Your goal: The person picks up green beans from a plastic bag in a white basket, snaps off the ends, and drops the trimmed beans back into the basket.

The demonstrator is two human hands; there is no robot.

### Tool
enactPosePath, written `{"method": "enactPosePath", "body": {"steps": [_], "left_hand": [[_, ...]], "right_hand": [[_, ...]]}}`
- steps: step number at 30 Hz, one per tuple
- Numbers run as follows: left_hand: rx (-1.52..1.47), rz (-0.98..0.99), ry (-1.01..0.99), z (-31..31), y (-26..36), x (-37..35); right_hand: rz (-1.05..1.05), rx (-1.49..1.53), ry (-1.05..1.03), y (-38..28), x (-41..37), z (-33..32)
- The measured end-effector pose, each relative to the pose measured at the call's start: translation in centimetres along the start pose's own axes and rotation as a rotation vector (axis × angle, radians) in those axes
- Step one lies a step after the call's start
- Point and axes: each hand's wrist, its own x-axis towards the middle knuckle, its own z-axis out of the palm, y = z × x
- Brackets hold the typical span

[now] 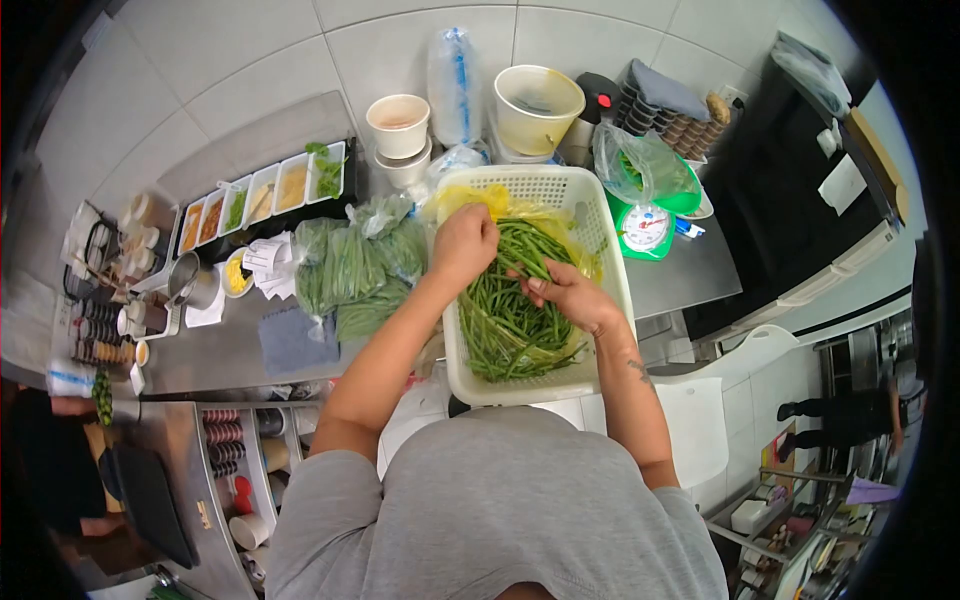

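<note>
Left hand [466, 245] is curled, whether around anything cannot be told; green beans [528, 246] are held by the right hand [575, 296] over a white basket [548, 181].

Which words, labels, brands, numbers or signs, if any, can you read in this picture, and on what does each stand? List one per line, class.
None can be read with certainty.
Scale dial: red lettering and a ring of marks, too small and blurred to read.
Slips: faint dark print, too small.
Plastic sleeve: blue marks, too blurred to tell if they are letters.
</note>
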Motion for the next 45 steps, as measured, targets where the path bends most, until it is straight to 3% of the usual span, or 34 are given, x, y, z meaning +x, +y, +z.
{"method": "enactPosePath", "body": {"steps": [4, 7, 13, 16, 19, 23, 25, 28, 31, 34, 38, 41, 45], "left_hand": [[-0.144, 0.014, -0.188, -2.8, 0.2, 0.0], [-0.184, 0.093, -0.3, -3.9, 0.9, -0.2], [-0.008, 0.226, -0.097, -3.3, 1.5, -0.7], [0.054, 0.333, -0.156, -3.4, 1.5, -0.7], [0.129, 0.342, -0.068, -2.5, 1.8, -1.4], [0.002, -0.023, 0.037, 1.0, 1.5, -1.9], [-0.129, -0.248, 0.079, 1.7, 1.4, -1.2], [0.013, -0.358, -0.28, -1.5, 2.8, -0.5], [0.0, 0.009, 0.188, -1.9, 2.4, -1.7], [-0.167, -0.011, 0.144, -2.9, 4.2, -2.2], [-0.215, 0.102, -0.09, -0.5, 3.8, -2.9], [-0.438, -0.15, -0.234, -0.2, 4.4, -2.6], [-0.57, -0.164, -0.15, -0.6, 3.2, -2.1]], "right_hand": [[-0.004, 0.28, 0.034, -0.7, -0.4, -0.8], [-0.018, 0.302, 0.034, -1.1, -0.6, -0.4], [-0.011, 0.209, -0.014, -1.1, -0.5, -0.3], [0.003, 0.243, -0.012, -0.8, -0.4, -0.6], [-0.004, 0.238, 0.018, -1.3, -0.4, -0.3], [0.106, 0.158, 0.058, -3.6, -1.1, 1.0], [0.017, 0.216, -0.009, -1.2, -0.2, 0.6], [0.074, 0.389, 0.045, -0.9, -0.3, -0.2], [0.061, 0.501, 0.079, -0.9, -0.3, -0.5], [0.058, 0.448, 0.069, -0.6, 0.0, -0.7], [0.026, 0.39, 0.069, 0.0, 0.4, -0.6], [0.005, 0.326, 0.055, 0.2, 0.6, -0.5], [0.05, 0.282, 0.054, -0.2, 0.1, -0.6]]}}
